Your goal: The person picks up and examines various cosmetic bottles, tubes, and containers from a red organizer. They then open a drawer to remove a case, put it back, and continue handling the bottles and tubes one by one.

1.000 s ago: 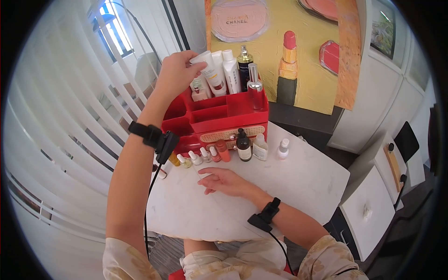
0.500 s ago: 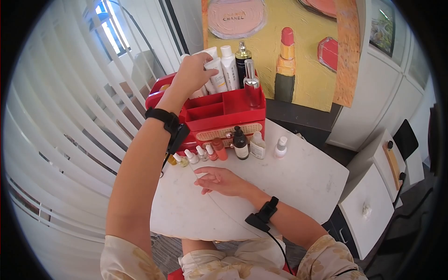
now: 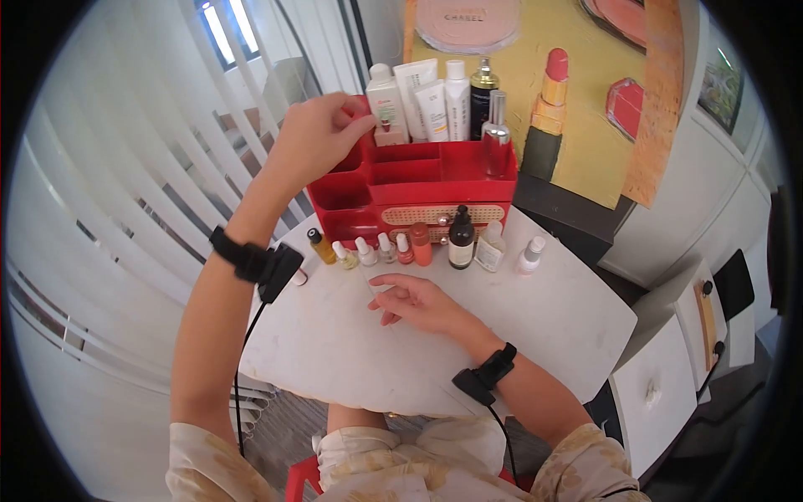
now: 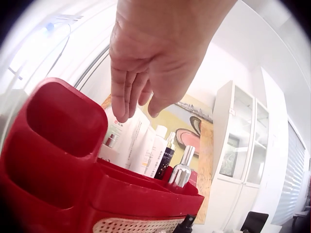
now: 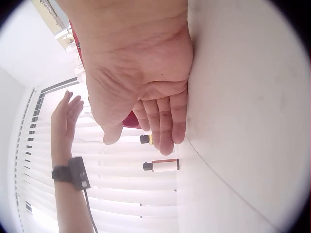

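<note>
My left hand [image 3: 319,138] is above the left end of the red organizer [image 3: 443,194], fingers extended, beside a white bottle with a green label [image 3: 386,105]. In the left wrist view that hand [image 4: 155,63] hangs over the organizer [image 4: 141,194] with nothing in its fingers. White tubes [image 3: 432,113], a dark spray bottle [image 3: 483,100] and a silver-capped bottle [image 3: 496,138] stand in the organizer. My right hand [image 3: 422,305] rests on the white table, empty, its fingers relaxed, seen close in the right wrist view [image 5: 141,77].
Along the organizer's front stand small nail polish bottles [image 3: 365,252], an orange-red bottle [image 3: 420,244], a black pump bottle [image 3: 461,238] and a clear bottle [image 3: 490,248]. A small white bottle [image 3: 531,256] is further right. Behind leans a painting [image 3: 585,100]; blinds [image 3: 125,167] are at left.
My left hand has let go of a white tube, which stands among the others, and has moved left. The head view has shifted, while my right hand stays on the table.
</note>
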Demonstrator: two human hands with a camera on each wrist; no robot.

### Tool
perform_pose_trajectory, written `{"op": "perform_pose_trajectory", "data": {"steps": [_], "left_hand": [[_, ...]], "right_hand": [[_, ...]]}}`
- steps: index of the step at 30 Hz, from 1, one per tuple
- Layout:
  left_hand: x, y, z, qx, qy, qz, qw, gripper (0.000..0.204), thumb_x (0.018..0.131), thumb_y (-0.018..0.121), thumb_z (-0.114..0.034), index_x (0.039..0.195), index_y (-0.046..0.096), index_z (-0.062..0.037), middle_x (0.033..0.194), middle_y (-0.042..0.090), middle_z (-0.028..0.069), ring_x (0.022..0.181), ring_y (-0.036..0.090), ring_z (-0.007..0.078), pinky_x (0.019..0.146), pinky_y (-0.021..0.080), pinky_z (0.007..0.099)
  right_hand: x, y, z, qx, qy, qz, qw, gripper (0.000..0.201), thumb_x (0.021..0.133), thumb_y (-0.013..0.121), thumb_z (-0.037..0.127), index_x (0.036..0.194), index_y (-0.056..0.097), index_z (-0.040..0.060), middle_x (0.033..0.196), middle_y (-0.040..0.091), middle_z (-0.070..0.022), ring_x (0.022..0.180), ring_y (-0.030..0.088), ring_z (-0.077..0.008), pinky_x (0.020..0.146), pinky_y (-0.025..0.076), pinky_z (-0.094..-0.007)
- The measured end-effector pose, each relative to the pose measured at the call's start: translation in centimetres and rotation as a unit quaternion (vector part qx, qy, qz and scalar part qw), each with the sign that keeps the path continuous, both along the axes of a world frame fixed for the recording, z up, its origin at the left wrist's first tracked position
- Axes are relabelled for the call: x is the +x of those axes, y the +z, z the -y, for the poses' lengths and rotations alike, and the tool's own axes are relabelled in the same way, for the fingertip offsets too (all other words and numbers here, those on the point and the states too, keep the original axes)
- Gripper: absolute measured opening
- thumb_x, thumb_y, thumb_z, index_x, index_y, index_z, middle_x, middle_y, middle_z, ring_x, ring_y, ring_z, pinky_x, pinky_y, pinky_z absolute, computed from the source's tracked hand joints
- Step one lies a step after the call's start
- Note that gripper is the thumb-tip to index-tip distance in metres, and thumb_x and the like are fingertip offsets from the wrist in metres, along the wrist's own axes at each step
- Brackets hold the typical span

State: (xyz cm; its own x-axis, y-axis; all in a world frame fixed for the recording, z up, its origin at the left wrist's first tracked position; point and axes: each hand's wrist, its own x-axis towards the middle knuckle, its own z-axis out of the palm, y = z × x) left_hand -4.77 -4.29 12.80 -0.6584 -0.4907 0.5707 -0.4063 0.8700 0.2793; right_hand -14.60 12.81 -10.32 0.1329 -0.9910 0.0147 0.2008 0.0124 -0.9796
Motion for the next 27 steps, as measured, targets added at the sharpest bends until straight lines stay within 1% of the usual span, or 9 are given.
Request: {"op": "perform_pose_trajectory", "data": {"steps": [6,9,11,12,13,16,19,23,27], "left_hand": [[11.0,-3.3,0.9,0.102,0.070,0.000,0.992,0.032,0.095,0.072,-0.025,0.111,0.071,0.0023,0.089,0.076,0.0106,0.080,0.072,0.0161,0.075,0.056,0.0308],[15.2,-7.0,1.7,0.149,0.109,0.010,0.983,0.040,0.090,0.077,-0.033,0.109,0.072,0.0017,0.098,0.075,0.0142,0.091,0.073,0.0214,0.080,0.057,0.0326],[17.2,-10.4,2.3,0.228,0.095,0.035,0.968,0.051,0.087,0.080,-0.037,0.116,0.068,0.0032,0.108,0.073,0.0164,0.096,0.071,0.0219,0.084,0.056,0.0328],[17.7,-12.3,2.2,0.246,0.101,0.034,0.963,0.058,0.085,0.082,-0.039,0.120,0.066,0.0040,0.109,0.072,0.0163,0.094,0.070,0.0227,0.085,0.056,0.0331],[18.1,-14.5,2.4,0.231,0.098,0.030,0.967,0.056,0.084,0.084,-0.036,0.119,0.066,0.0034,0.104,0.072,0.0134,0.092,0.070,0.0217,0.084,0.056,0.0330],[18.2,-16.7,1.7,0.302,0.097,0.030,0.948,0.047,0.086,0.083,-0.029,0.115,0.066,0.0035,0.099,0.071,0.0102,0.090,0.069,0.0187,0.083,0.055,0.0306],[18.3,-17.1,1.8,0.336,0.090,0.003,0.938,0.038,0.090,0.080,-0.026,0.111,0.067,0.0036,0.094,0.070,0.0060,0.085,0.066,0.0137,0.079,0.053,0.0283],[18.6,-13.7,-0.7,0.405,0.079,-0.037,0.910,0.031,0.092,0.078,-0.022,0.108,0.068,0.0027,0.087,0.071,0.0030,0.079,0.064,0.0108,0.074,0.052,0.0268],[16.5,-12.7,-3.5,0.488,-0.025,-0.078,0.869,0.028,0.093,0.076,-0.020,0.109,0.069,0.0016,0.088,0.071,0.0031,0.077,0.063,0.0097,0.073,0.052,0.0257]], "right_hand": [[0.0,-0.1,-0.1,-0.014,0.002,-0.009,1.000,0.043,0.104,0.063,0.026,0.140,0.054,0.0038,0.114,0.072,-0.0125,0.087,0.068,-0.0136,0.084,0.057,-0.0294],[0.1,0.2,-0.1,-0.009,0.006,-0.024,1.000,0.041,0.106,0.057,0.024,0.142,0.053,0.0045,0.116,0.071,-0.0120,0.089,0.067,-0.0132,0.085,0.058,-0.0313],[0.1,0.2,-0.1,-0.010,0.006,-0.028,1.000,0.041,0.107,0.057,0.025,0.142,0.053,0.0043,0.116,0.071,-0.0119,0.088,0.067,-0.0132,0.085,0.057,-0.0310],[0.1,0.2,-0.1,-0.009,0.007,-0.033,0.999,0.041,0.107,0.057,0.025,0.142,0.052,0.0041,0.116,0.071,-0.0120,0.088,0.067,-0.0132,0.085,0.057,-0.0309],[0.0,0.2,0.0,-0.008,0.008,-0.038,0.999,0.041,0.107,0.056,0.025,0.142,0.052,0.0039,0.116,0.071,-0.0121,0.088,0.067,-0.0132,0.085,0.057,-0.0307],[0.1,0.4,-0.1,-0.009,0.010,-0.044,0.999,0.042,0.107,0.055,0.025,0.143,0.051,0.0031,0.117,0.071,-0.0121,0.088,0.067,-0.0131,0.085,0.056,-0.0302],[-0.1,0.3,-0.2,-0.006,0.011,-0.046,0.999,0.042,0.107,0.055,0.026,0.143,0.051,0.0028,0.117,0.070,-0.0121,0.088,0.067,-0.0131,0.085,0.056,-0.0299],[0.0,0.4,-0.2,-0.001,0.014,-0.041,0.999,0.043,0.107,0.056,0.026,0.143,0.051,0.0032,0.118,0.070,-0.0123,0.089,0.067,-0.0130,0.086,0.056,-0.0300],[0.0,0.8,-0.3,-0.011,0.023,-0.020,0.999,0.046,0.108,0.053,0.031,0.144,0.049,0.0026,0.120,0.069,-0.0133,0.092,0.068,-0.0145,0.086,0.056,-0.0318]]}}
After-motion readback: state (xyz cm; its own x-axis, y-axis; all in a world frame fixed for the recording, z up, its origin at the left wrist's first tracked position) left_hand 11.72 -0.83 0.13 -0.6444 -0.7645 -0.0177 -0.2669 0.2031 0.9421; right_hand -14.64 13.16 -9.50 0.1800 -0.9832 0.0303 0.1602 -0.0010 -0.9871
